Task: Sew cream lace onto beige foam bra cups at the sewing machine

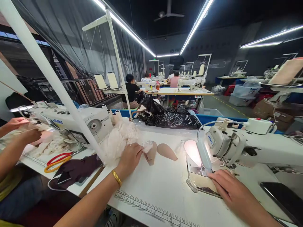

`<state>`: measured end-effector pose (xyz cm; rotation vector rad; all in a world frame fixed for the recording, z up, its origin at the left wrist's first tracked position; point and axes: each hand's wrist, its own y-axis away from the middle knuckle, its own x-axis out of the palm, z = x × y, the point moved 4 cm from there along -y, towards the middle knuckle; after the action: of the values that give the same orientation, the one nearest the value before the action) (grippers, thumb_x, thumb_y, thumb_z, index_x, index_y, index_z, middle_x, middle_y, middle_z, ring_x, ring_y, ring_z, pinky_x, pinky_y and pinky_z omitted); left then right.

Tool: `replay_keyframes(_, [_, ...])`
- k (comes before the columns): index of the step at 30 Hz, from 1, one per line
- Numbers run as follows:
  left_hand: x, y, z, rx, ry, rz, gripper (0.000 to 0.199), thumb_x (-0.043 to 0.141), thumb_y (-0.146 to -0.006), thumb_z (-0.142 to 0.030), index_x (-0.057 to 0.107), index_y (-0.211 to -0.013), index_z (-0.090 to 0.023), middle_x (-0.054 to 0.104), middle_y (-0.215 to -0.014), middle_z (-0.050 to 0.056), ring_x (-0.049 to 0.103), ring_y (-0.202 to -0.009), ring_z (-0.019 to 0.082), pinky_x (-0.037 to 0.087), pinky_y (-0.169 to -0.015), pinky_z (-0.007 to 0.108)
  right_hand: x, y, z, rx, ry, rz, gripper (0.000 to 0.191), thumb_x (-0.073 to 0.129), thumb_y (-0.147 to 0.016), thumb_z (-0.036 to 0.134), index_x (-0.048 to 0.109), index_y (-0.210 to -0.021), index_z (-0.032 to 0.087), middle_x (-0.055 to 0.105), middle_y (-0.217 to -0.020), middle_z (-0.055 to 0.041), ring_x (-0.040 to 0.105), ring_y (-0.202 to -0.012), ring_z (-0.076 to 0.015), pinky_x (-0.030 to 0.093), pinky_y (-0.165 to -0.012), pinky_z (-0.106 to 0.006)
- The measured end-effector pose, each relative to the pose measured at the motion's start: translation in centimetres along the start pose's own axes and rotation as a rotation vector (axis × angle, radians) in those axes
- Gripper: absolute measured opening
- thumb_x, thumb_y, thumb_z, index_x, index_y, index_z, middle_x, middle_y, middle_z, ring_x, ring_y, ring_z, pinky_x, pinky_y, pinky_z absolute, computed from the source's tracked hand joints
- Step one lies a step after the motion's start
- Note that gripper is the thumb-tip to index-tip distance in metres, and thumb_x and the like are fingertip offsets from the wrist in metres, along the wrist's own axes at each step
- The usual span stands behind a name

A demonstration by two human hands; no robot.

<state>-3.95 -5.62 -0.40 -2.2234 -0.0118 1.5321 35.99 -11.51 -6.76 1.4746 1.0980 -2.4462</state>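
My left hand, with a gold bangle at the wrist, has its fingers closed on the edge of white lace fabric piled at the table's left. Beside those fingers lie two beige teardrop pieces. My right hand is by the needle area of the white sewing machine, thumb and fingers pressed together; what they hold, if anything, is too small to tell. A pale pink piece lies under the machine's lamp, just beyond the right fingertips.
Another person's hands work fabric at the machine on the left. Red and orange scissors lie near dark cloth. A white pole slants across the left. Black plastic bags sit behind the table; a phone lies at right.
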Motion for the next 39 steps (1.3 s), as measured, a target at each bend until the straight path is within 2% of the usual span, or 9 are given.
replay_keyframes(4, [-2.7,0.0,-3.0,-0.04,0.385,0.06,0.033,0.048,-0.103,-0.041,0.062,-0.084,-0.019,0.061,-0.088,0.003,0.057,-0.082,0.019,0.047,-0.075,0.032,-2.1,-1.8,5.8,-0.113,-0.108,-0.016,0.024,0.052,-0.102,0.02,0.066,-0.119,0.03,0.071,-0.092,-0.0054,0.069,-0.08,-0.0227,0.061,-0.064,-0.033])
replay_keyframes(7, [-3.2,0.8,-6.6,-0.074,0.817,0.36,0.041,0.056,-0.098,-0.055,0.06,-0.081,-0.018,0.054,-0.082,0.0,0.051,-0.075,0.016,0.042,-0.065,0.026,-3.4,-3.3,10.7,-0.1,-0.168,-0.095,0.042,0.057,-0.102,0.025,0.056,-0.143,0.031,0.069,-0.124,-0.0115,0.069,-0.111,-0.0285,0.062,-0.092,-0.043])
replay_keyframes(10, [-2.3,1.8,-9.4,-0.072,1.056,0.641,0.044,0.066,-0.092,-0.059,0.062,-0.083,-0.016,0.053,-0.082,0.0,0.048,-0.073,0.014,0.037,-0.063,0.024,-3.1,-4.5,13.2,0.081,-0.292,-0.102,0.056,0.063,-0.101,0.038,0.046,-0.153,0.029,0.062,-0.139,-0.0136,0.066,-0.12,-0.0285,0.063,-0.089,-0.039])
replay_keyframes(14, [0.4,2.6,-10.8,-0.199,1.186,0.736,0.051,0.073,-0.085,-0.063,0.06,-0.073,-0.015,0.048,-0.071,-0.002,0.041,-0.066,0.012,0.03,-0.06,0.023,-1.8,-4.6,13.6,0.137,-0.443,-0.17,0.018,0.054,-0.106,0.028,0.067,-0.117,0.026,0.072,-0.094,-0.0039,0.068,-0.082,-0.0189,0.059,-0.074,-0.031])
replay_keyframes(20, [4.5,3.9,-10.7,-0.501,1.362,0.675,0.043,0.078,-0.076,-0.052,0.056,-0.068,-0.017,0.049,-0.067,-0.002,0.039,-0.062,0.012,0.031,-0.059,0.025,-2.1,-3.2,14.2,-0.194,-0.055,-0.308,0.036,0.052,-0.099,0.003,0.06,-0.128,0.023,0.067,-0.073,-0.0013,0.057,-0.066,-0.0184,0.048,-0.059,-0.03])
replay_keyframes(25, [5.1,2.4,-9.7,-0.319,0.849,0.599,0.047,0.058,-0.087,-0.051,0.033,-0.059,-0.022,0.031,-0.058,-0.005,0.029,-0.056,0.012,0.022,-0.056,0.028,-3.2,-2.1,14.7,-0.197,-0.261,-0.325,0.026,0.053,-0.097,0.006,0.062,-0.116,0.023,0.073,-0.1,-0.0087,0.066,-0.093,-0.0236,0.055,-0.081,-0.039])
replay_keyframes(27, [4.1,0.6,-9.5,-0.106,0.479,0.474,0.044,0.048,-0.097,-0.049,0.04,-0.063,-0.021,0.041,-0.061,-0.003,0.04,-0.059,0.016,0.027,-0.059,0.03,-2.5,-2.2,13.2,0.047,-0.505,-0.239,0.012,0.05,-0.104,0.019,0.06,-0.1,0.024,0.071,-0.085,-0.0037,0.065,-0.079,-0.0197,0.053,-0.073,-0.034])
replay_keyframes(31, [2.1,-2.8,-8.8,0.267,-0.015,0.241,0.015,0.053,-0.098,-0.025,0.064,-0.105,-0.019,0.068,-0.107,0.01,0.062,-0.099,0.029,0.046,-0.084,0.04,1.0,-2.3,8.8,0.664,-0.887,0.066,0.036,0.052,-0.103,0.055,0.05,-0.083,0.024,0.063,-0.064,0.0026,0.058,-0.058,-0.0162,0.046,-0.06,-0.029])
replay_keyframes(39, [1.3,-4.1,-3.1,0.511,-0.316,0.421,0.051,0.049,-0.078,0.007,0.067,-0.115,-0.023,0.069,-0.124,0.006,0.067,-0.099,0.026,0.048,-0.084,0.039,3.4,-1.8,6.3,0.762,-0.96,0.109,0.044,0.056,-0.096,0.066,0.05,-0.081,0.024,0.055,-0.068,0.0041,0.052,-0.065,-0.0167,0.038,-0.064,-0.029])
